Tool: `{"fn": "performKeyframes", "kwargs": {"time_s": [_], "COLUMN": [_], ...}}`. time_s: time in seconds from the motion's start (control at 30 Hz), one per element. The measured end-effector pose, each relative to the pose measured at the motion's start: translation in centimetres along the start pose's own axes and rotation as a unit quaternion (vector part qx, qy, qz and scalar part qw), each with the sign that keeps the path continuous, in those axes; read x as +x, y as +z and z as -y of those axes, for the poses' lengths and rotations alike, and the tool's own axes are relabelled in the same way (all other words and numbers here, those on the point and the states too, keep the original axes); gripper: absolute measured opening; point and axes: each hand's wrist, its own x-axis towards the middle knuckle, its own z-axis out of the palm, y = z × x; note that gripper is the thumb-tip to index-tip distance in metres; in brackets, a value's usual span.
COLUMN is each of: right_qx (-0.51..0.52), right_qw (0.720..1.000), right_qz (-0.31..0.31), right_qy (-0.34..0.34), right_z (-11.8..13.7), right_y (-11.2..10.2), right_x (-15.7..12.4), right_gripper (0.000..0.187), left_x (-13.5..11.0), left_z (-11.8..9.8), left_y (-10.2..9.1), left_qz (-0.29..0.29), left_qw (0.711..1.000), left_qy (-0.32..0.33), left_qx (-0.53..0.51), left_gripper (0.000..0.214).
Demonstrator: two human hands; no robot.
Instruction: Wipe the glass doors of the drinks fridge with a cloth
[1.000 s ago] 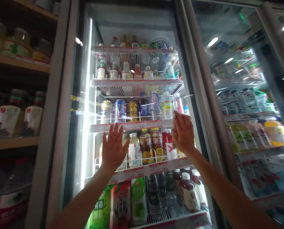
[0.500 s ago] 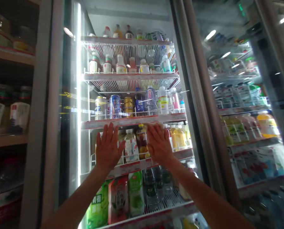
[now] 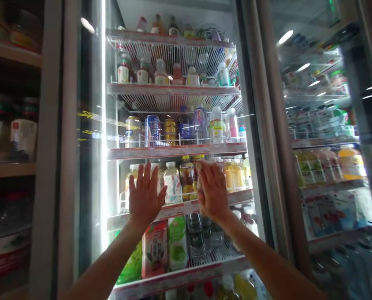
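My left hand (image 3: 146, 195) is raised in front of a lit drinks fridge, fingers spread and palm forward, with nothing in it. To its right my right hand (image 3: 213, 192) is also raised, fingers stretched out and fairly close together, slightly blurred; I see no object in it. Reflections show glass between me and the shelves, but whether either palm touches it I cannot tell. Between the hands, behind the glass, stand a white-labelled bottle (image 3: 172, 183) and a dark bottle with a yellow cap (image 3: 186, 175). Yellow juice bottles (image 3: 236, 174) stand right of my right hand.
Above are a blue can (image 3: 152, 130) and a gold can (image 3: 170, 131). Below the hands stand a red carton (image 3: 154, 250) and a green carton (image 3: 177, 243). A metal door frame (image 3: 269, 125) separates a second fridge on the right. Wooden shelving (image 3: 11, 170) with jars is at left.
The shelves have shifted upward in view as the camera tilts. Both hands stay raised, with my right hand slightly farther right and my left slightly farther right too.
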Motion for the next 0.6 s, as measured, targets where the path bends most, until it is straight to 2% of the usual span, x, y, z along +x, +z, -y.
{"fn": "performKeyframes", "kwargs": {"time_s": [0.07, 0.1, 0.17, 0.3, 0.37, 0.47, 0.6], "right_qx": [0.008, 0.002, -0.023, -0.08, -0.088, -0.083, -0.058], "right_qw": [0.999, 0.999, 1.0, 0.989, 0.983, 0.979, 0.987], "right_qz": [0.02, 0.018, -0.004, -0.06, -0.064, -0.069, -0.061], "right_qy": [-0.04, -0.038, 0.004, 0.111, 0.145, 0.172, 0.139], "right_z": [0.8, 0.3, -2.2, -9.1, -10.9, -10.3, -4.4], "right_y": [0.1, -0.1, -0.5, -1.9, -2.5, -2.5, -1.2], "right_x": [-0.2, -0.4, -1.0, -3.2, -4.5, -5.9, -6.0], "right_gripper": [0.067, 0.067, 0.064, 0.061, 0.061, 0.063, 0.067], "left_x": [-0.1, -0.2, -0.4, -1.0, -1.2, -1.4, -2.0], "left_z": [0.2, 0.3, 0.5, 0.1, -0.2, -0.7, -1.1], "left_y": [-0.2, -0.2, -0.3, -0.2, -0.1, 0.1, 0.1], "left_qz": [0.001, 0.001, 0.002, 0.004, 0.0, -0.005, -0.005], "left_qw": [1.0, 1.0, 1.0, 1.0, 1.0, 1.0, 1.0], "left_qy": [0.01, 0.014, 0.02, 0.002, -0.007, -0.018, -0.016], "left_qx": [-0.002, -0.003, -0.004, -0.007, -0.008, -0.012, -0.014], "left_gripper": [0.067, 0.066, 0.066, 0.065, 0.065, 0.067, 0.069]}}
